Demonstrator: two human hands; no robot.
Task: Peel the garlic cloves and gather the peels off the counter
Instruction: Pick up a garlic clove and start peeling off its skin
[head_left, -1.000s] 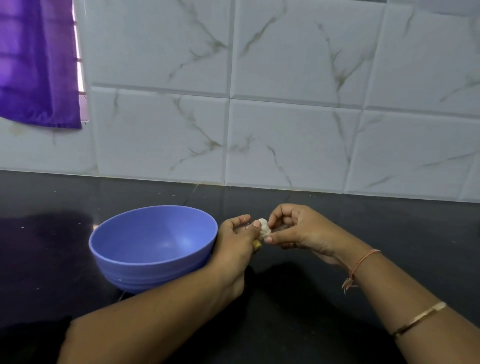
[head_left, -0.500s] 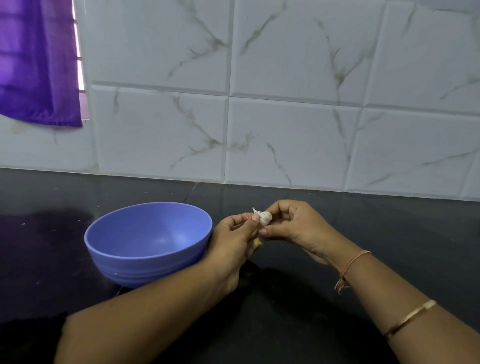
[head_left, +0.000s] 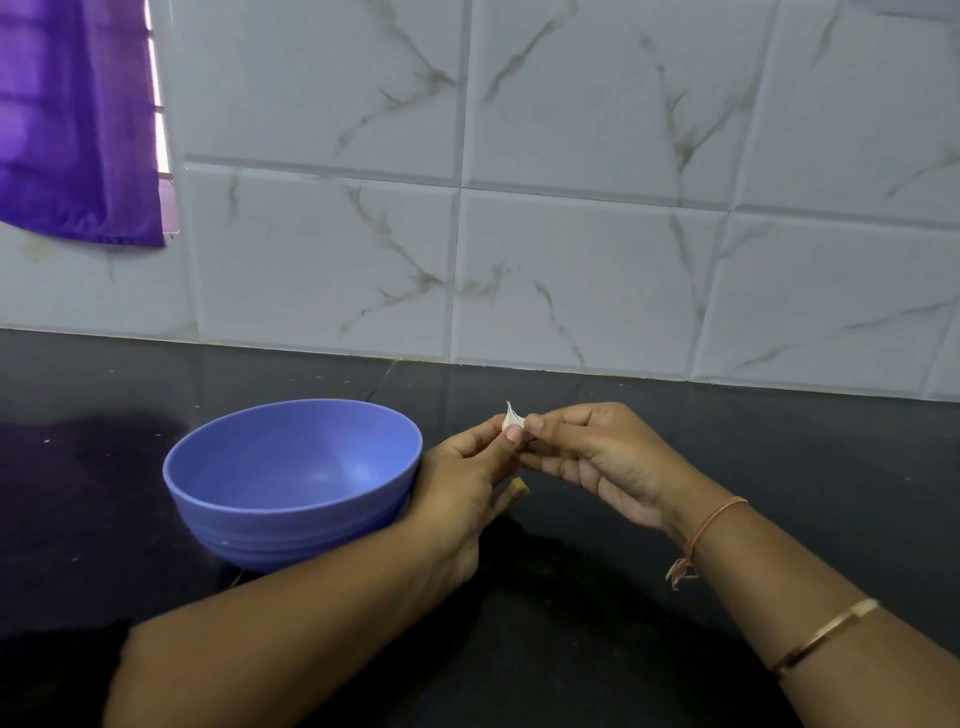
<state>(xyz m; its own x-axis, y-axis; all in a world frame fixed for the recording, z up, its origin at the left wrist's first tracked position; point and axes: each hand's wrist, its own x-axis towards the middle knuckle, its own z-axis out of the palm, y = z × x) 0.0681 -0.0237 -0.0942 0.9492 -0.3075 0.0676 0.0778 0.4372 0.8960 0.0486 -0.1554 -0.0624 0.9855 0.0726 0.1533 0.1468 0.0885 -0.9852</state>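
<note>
Left hand (head_left: 467, 483) and right hand (head_left: 597, 457) meet above the dark surface (head_left: 779, 467), both pinching one garlic clove (head_left: 513, 419). The left thumb and forefinger curl round its lower part. The right thumb and forefinger nip its side, with the other fingers curled beneath. Held off the surface, the clove sits at 12 o'clock from the left hand and 10 o'clock from the right, a papery tip pointing up. A small yellowish piece (head_left: 519, 486) shows under the left fingers; what it is cannot be told. A blue bowl (head_left: 270, 535) stands just beside the left hand at 9 o'clock.
</note>
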